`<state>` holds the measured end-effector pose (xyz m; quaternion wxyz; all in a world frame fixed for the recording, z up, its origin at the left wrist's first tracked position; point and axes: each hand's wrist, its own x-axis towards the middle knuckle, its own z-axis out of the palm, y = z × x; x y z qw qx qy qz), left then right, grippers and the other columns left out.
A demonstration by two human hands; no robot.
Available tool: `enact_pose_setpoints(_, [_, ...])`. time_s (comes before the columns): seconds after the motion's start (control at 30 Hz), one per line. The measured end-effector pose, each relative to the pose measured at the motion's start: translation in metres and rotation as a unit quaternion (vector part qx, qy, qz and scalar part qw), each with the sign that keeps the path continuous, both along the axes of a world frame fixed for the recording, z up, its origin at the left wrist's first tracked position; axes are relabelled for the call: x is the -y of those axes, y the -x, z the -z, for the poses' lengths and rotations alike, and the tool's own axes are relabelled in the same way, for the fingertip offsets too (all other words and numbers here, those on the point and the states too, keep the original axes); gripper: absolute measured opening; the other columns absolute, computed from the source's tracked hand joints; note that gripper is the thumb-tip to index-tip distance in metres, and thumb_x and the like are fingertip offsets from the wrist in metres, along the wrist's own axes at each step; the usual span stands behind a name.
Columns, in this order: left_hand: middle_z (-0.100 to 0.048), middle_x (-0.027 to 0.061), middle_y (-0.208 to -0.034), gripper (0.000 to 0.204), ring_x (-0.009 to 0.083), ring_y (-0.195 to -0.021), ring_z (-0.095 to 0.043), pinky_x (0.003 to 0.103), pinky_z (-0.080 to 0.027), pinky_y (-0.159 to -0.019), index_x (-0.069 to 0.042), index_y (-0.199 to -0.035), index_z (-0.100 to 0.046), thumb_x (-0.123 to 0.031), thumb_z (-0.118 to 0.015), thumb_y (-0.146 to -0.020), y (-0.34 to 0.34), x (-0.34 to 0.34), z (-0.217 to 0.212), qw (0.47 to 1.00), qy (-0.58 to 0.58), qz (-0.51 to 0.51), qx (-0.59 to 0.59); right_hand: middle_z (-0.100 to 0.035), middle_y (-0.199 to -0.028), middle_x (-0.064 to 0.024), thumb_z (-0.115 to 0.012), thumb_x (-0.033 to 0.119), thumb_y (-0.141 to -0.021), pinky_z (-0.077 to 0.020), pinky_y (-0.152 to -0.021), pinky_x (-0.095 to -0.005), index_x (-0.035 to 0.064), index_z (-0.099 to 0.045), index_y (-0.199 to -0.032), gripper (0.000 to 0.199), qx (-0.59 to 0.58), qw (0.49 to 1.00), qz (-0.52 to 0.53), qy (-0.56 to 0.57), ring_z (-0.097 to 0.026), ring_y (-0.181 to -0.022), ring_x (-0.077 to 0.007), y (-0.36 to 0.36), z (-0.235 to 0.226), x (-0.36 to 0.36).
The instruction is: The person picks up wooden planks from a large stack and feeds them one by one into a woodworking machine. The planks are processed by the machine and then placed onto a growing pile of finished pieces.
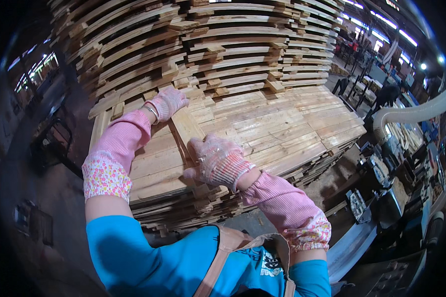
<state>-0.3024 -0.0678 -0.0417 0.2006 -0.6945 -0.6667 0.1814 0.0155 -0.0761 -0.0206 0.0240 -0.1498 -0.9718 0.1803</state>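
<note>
— Pale wood: what is that short board (187, 127) lying between the two gloves?

— A loose plank on top of the low stack of boards (282, 128). It runs from the left hand (168, 102) at its far end to the right hand (218, 161) at its near end.

— How do the hands sit on it?

— Both wear knit gloves with pink striped sleeve covers. The right hand is curled over the near end, fingers bent down on the wood, thumb out to the left. The left hand lies fairly flat on the far end; whether its fingers close around the edge I cannot tell.

— And around them?

— Under both hands the low stack spreads out, mostly beyond the right hand. Past the left hand rises a tall pile of boards (223, 44), layered with small spacer blocks. Well off to the right of the right hand a pale ribbed hose (411, 114) curves over machinery. Nearer than the hands, a blue shirt and tan apron straps show.
</note>
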Motion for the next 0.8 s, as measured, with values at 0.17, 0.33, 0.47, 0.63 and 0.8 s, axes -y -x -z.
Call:
enact_pose_setpoints(0.17, [-0.068,0.009,-0.114,0.027,0.0327,-0.111,-0.064,0.042,-0.051,-0.098,-0.02,-0.118,-0.066,-0.012,-0.057,-0.094,0.006,-0.003,0.005,0.998,-0.018,0.047,0.028,-0.06,-0.131,-0.0265,-0.077,0.058,-0.083,-0.0573,-0.095,-0.051,0.0153,-0.052,-0.142,0.078,0.04,0.997,0.035,-0.063,-0.067,-0.118,-0.0429,0.054,0.005,-0.008])
enact_pose_setpoints(0.33, [-0.069,0.0089,-0.114,0.023,0.0342,-0.109,-0.064,0.043,-0.052,-0.095,-0.021,-0.114,-0.068,-0.013,-0.057,-0.095,0.005,0.003,0.001,0.996,-0.037,0.059,0.057,-0.055,-0.136,-0.03,-0.08,0.048,-0.079,-0.0554,-0.1,-0.0511,0.0121,-0.053,-0.143,0.078,0.049,0.998,0.045,-0.014,-0.063,-0.122,-0.0462,0.055,0.003,-0.007])
enact_pose_setpoints(0.47, [-0.067,0.0128,-0.113,0.038,0.0364,-0.11,-0.063,0.043,-0.052,-0.094,-0.019,-0.114,-0.068,-0.013,-0.073,-0.077,-0.023,0.023,-0.013,0.998,0.031,0.056,0.027,-0.059,-0.124,-0.031,-0.077,0.035,-0.083,-0.0575,-0.091,-0.0515,0.0087,-0.054,-0.135,0.063,0.023,1.0,0.018,0.009,-0.067,-0.111,-0.0457,0.034,0.008,-0.002])
enact_pose_setpoints(0.63, [-0.066,0.0167,-0.106,0.051,0.0379,-0.106,-0.065,0.047,-0.055,-0.088,-0.008,-0.114,-0.066,-0.016,-0.073,-0.064,-0.137,0.011,-0.031,0.983,0.105,0.126,0.081,-0.062,-0.102,-0.0241,-0.073,0.019,-0.082,-0.0577,-0.078,-0.0528,0.0174,-0.052,-0.126,0.048,0.016,0.998,0.066,-0.011,-0.067,-0.092,-0.0461,-0.105,-0.012,0.0])
enact_pose_setpoints(0.8, [-0.066,0.0156,-0.103,0.048,0.0374,-0.099,-0.067,0.048,-0.056,-0.083,-0.006,-0.109,-0.064,-0.021,-0.076,-0.065,-0.244,-0.027,-0.044,0.951,0.126,0.246,0.141,-0.065,-0.115,-0.0188,-0.08,0.019,-0.072,-0.0537,-0.087,-0.0524,0.021,-0.053,-0.143,0.076,-0.067,0.974,0.2,-0.085,-0.063,-0.105,-0.0421,-0.24,0.038,-0.002])
